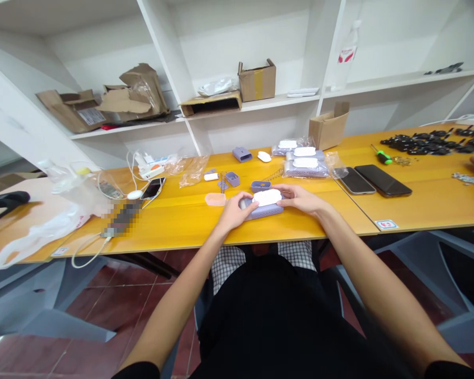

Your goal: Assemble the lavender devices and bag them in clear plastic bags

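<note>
Between my two hands, close to the table's front edge, lies a purple plastic case (264,212) with perforated sides. A white oval piece (267,197) with a wavy edge sits on top of it. My left hand (237,211) grips the left end, thumb against the white piece. At the other end my right hand (299,200) holds on, its fingers curled around the far side. Just behind them stands an open purple housing (260,186), with a metal spring (274,175) beside it. The underside of the case is hidden.
Farther back are a purple housing (242,153), a white oval piece (264,156) and bagged purple cases (306,164). Two phones (383,180), a green screwdriver (383,157) and many black parts (418,142) lie right. Cables and a plastic bag (43,231) are left; shelves (245,108) rise behind.
</note>
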Demonstrator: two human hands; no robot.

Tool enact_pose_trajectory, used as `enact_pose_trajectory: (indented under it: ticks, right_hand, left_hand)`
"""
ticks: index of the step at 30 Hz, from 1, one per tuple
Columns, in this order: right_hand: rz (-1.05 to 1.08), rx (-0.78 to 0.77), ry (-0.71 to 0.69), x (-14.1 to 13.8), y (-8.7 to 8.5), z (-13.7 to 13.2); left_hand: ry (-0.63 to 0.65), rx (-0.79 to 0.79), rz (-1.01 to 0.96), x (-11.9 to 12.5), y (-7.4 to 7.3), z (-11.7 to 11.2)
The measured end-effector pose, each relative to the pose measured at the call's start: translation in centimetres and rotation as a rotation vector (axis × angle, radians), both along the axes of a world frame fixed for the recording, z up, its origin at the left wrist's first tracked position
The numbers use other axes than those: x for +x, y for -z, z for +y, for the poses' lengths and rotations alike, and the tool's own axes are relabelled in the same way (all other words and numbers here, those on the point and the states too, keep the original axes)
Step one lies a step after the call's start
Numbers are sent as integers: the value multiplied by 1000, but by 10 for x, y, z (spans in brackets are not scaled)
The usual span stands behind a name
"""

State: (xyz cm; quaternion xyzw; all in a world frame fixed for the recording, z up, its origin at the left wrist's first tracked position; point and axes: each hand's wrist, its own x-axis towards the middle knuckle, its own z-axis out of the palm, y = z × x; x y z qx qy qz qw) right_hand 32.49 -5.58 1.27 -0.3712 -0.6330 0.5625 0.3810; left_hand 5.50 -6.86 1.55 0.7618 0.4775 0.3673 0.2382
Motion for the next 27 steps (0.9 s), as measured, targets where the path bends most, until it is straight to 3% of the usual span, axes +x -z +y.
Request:
enact_pose_trajectory:
  ticks: [8,14,21,27]
  right_hand:
    - [1,-6,18,3,-1,-1]
    - [-4,-15,18,5,-1,0]
    - [8,2,-70,11,0,1]
    - [-1,-6,-39,12,1,2]
  left_hand:
    - [230,-195,-24,-17,-9,2]
    - [200,-235,-33,-21,-6,5]
    - [258,-232,-120,-22,-3,7]
    - [252,-253,-88,-23,-5,8]
